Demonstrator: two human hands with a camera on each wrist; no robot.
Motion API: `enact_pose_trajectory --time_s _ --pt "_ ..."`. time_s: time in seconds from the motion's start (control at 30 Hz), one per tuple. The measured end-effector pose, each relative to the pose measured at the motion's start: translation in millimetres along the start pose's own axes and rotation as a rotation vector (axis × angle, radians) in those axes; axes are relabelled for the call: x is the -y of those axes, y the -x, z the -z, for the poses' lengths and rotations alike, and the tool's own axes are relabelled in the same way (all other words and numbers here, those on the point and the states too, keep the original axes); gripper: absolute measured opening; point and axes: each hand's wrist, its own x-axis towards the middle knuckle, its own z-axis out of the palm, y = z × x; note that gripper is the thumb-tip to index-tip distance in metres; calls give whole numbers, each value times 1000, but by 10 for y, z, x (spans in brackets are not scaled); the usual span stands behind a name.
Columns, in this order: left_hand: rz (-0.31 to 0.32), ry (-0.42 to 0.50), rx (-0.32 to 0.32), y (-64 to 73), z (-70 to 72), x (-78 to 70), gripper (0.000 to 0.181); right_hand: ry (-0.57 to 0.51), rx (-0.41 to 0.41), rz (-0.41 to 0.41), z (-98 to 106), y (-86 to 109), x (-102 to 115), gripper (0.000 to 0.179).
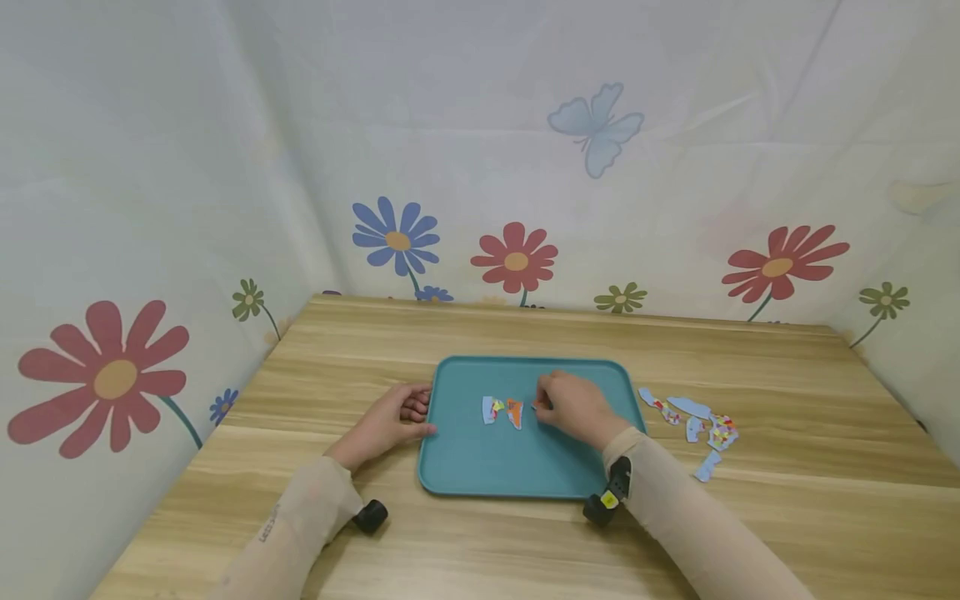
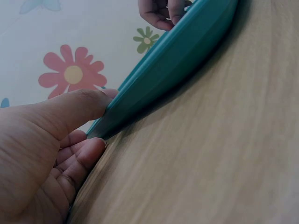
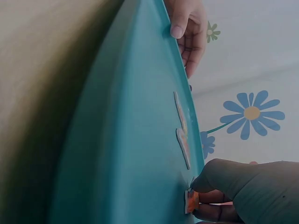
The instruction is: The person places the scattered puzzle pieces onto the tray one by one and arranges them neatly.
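A teal tray [image 1: 487, 475] lies on the wooden table. My left hand [image 1: 393, 415] holds its left edge, the thumb [image 2: 88, 105] on the rim and the curled fingers against the outer side. Over the tray's right half, my right hand [image 1: 573, 404] pinches a small puzzle piece [image 3: 190, 201] with orange on its face, close to the tray's surface. In the head view that piece is mostly hidden by the fingers. Left of it on the tray lie a light blue puzzle piece [image 1: 488, 410] with a colourful patch and an orange puzzle piece [image 1: 514, 412], side by side.
Several loose puzzle pieces [image 1: 695, 428], light blue and multicoloured, lie on the table [image 1: 810, 433] right of the tray. A flower-printed curtain [image 1: 450, 150] hangs behind the table and along its left side. A black wrist device [image 1: 371, 517] sits at the left cuff.
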Motion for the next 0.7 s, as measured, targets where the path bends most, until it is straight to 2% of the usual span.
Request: enact_pose_trajectory --time_s 0.43,0.7 --pt "-22 7 7 17 -9 -11 69 11 -22 37 4 48 -8 14" --pt "-17 21 6 30 -1 -52 70 36 -9 17 96 78 -3 19"
